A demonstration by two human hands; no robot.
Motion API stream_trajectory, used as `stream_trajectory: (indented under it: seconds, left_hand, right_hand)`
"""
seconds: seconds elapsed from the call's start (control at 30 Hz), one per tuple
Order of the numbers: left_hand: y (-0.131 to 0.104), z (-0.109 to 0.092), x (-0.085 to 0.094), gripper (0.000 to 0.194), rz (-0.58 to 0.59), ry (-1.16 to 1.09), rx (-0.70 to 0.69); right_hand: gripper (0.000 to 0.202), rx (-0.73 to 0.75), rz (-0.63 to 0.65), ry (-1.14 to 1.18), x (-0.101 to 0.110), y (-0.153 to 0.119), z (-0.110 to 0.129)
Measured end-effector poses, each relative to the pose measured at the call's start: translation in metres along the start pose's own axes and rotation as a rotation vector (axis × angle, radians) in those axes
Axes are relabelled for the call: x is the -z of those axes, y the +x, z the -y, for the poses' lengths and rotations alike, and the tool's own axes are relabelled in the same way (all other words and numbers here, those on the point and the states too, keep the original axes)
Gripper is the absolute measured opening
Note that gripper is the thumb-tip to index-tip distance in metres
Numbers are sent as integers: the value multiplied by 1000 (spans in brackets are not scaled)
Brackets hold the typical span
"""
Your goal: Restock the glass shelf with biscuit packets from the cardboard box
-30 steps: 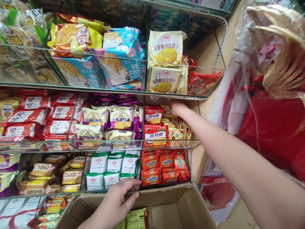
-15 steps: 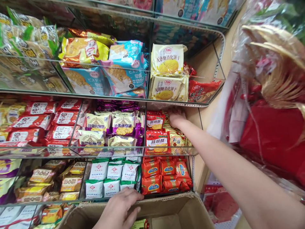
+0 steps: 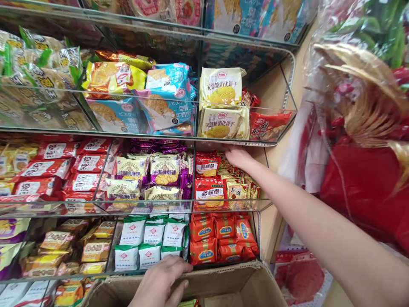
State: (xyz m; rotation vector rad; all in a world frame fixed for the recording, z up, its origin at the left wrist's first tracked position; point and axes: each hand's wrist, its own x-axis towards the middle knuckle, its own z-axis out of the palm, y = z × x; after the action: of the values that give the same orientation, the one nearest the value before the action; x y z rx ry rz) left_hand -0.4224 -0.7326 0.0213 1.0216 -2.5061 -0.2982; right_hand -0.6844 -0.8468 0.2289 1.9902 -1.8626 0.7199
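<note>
My right hand [image 3: 237, 157] reaches into a shelf compartment, above the gold packets of walnut biscuits [image 3: 239, 190]. Its fingertips are hidden at the back under the shelf above, so I cannot see whether they hold anything. Red walnut biscuit packets [image 3: 211, 192] stand just left of the gold ones. Low in view, my left hand [image 3: 164, 279] lies at the back rim of a cardboard box [image 3: 255, 279], fingers stretched and thumb apart, with nothing in it. Inside the box, part of a yellow-green packet [image 3: 189, 303] shows at the bottom edge of the view.
A clear shelf front [image 3: 159, 206] runs along the compartment. White-and-green packets [image 3: 149, 256] and red-orange packets [image 3: 225, 238] fill the tier below. Cream biscuit packets [image 3: 220, 123] sit on the shelf above. A plastic-wrapped red and gold decoration [image 3: 367, 183] hangs at the right.
My right hand sits slightly deeper under the upper shelf, and more of the gold packets shows. The view has shifted a little. My left hand stays by the box rim.
</note>
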Motion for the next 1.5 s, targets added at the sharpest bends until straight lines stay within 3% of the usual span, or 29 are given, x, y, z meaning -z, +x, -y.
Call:
stream_trajectory:
  seconds: [0.1, 0.23, 0.4, 0.77, 1.03, 1.2, 1.4, 1.5]
  left_hand:
    - [0, 0, -1, 24, 4, 3, 3]
    - [1, 1, -2, 24, -4, 11, -5]
    - [2, 2, -3, 25, -11, 29, -32]
    - [-1, 0, -3, 26, -5, 46, -13]
    - [-2, -2, -5, 28, -41, 72, -20]
    - [-3, -3, -7, 29, -91, 107, -55]
    - [-3, -3, -10, 29, -107, 121, -27]
    - [-2, -4, -9, 29, -81, 115, -4]
  right_hand:
    - [49, 150, 43, 85, 8, -6, 14]
    - [79, 354, 174, 50, -1, -4, 25]
    - [83, 339, 210, -28, -14, 3, 29]
    - [78, 294, 274, -61, -5, 11, 36]
    - [96, 339, 315, -31, -8, 20, 38]
    - [93, 368, 402, -41, -8, 31, 39]
    - [96, 434, 361, -12, -14, 52, 37]
    - [81, 435, 321, 17, -19, 57, 37]
